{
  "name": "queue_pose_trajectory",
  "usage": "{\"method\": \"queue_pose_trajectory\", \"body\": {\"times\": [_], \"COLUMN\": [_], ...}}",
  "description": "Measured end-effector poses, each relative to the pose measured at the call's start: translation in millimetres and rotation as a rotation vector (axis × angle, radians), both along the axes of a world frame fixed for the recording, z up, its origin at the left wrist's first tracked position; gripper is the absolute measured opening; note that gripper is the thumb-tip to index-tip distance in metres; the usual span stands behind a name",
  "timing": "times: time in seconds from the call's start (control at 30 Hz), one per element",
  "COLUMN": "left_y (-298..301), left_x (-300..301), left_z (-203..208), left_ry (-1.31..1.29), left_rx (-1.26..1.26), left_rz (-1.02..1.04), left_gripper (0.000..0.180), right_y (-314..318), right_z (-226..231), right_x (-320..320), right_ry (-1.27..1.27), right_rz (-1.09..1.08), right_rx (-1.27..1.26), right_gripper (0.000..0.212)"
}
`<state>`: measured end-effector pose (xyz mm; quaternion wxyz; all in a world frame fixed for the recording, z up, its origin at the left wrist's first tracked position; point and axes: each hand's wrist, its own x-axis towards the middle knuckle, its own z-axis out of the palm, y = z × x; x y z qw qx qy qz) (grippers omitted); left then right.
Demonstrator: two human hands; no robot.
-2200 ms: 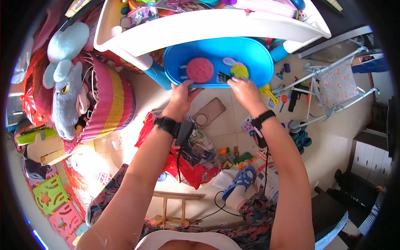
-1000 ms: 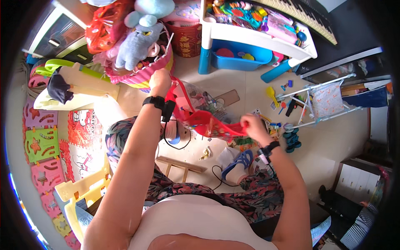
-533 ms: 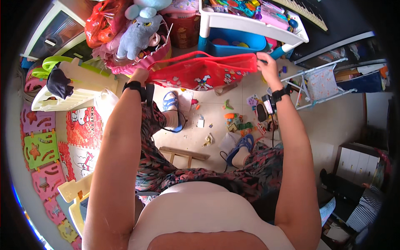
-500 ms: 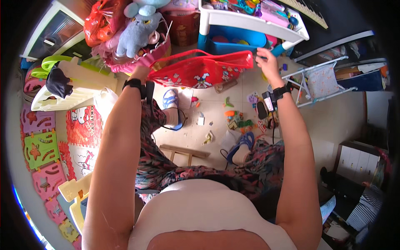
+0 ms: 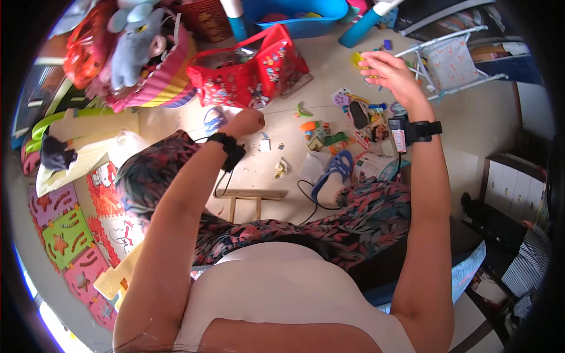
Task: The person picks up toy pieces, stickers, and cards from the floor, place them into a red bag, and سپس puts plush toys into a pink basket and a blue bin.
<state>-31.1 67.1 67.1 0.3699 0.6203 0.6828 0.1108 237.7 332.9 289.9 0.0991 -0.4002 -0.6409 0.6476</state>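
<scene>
The red bag [image 5: 226, 79], with cartoon prints and a red handle, stands on the floor ahead, its top gaping and some contents showing. My left hand [image 5: 244, 122] is just in front of the bag, apart from it, fingers curled in and nothing seen in them. Off to the right, my right hand [image 5: 391, 73] is open with its fingers stretched out, above the floor and beside a small yellow piece [image 5: 356, 59]. Below the hands lie scattered toys, among them a green piece [image 5: 303, 110], an orange piece [image 5: 309, 126] and a dark oval object [image 5: 358, 115].
A striped basket [image 5: 156, 88] holding a grey plush toy [image 5: 134, 50] stands left of the bag. Behind are a blue bin [image 5: 294, 17] and blue-and-white table legs [image 5: 356, 35]. A small folding chair [image 5: 450, 62] is at right. A wooden stool [image 5: 247, 194] sits between my feet.
The red bag, held up between both hands before, now rests on the floor farther left. My left hand has let go and come nearer. My right hand has opened out and shifted slightly right.
</scene>
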Motion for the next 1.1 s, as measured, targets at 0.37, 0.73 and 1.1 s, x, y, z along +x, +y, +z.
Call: {"method": "queue_pose_trajectory", "body": {"times": [0.37,0.73,1.1], "left_y": [38,93,20], "left_x": [142,122,94], "left_z": [-92,-140,-113], "left_ry": [-0.051,0.345,-0.240], "left_rx": [-0.032,0.157,-0.102], "left_rz": [0.313,0.082,0.761], "left_gripper": [0.010,0.021,0.025], "right_y": [-12,-37,18], "right_z": [-218,-258,-276], "right_x": [131,126,194], "right_ry": [0.003,-0.260,-0.297], "right_rz": [-0.401,-0.237,-0.115], "right_rx": [-0.567,-0.338,-0.334], "right_gripper": [0.025,0.032,0.032]}}
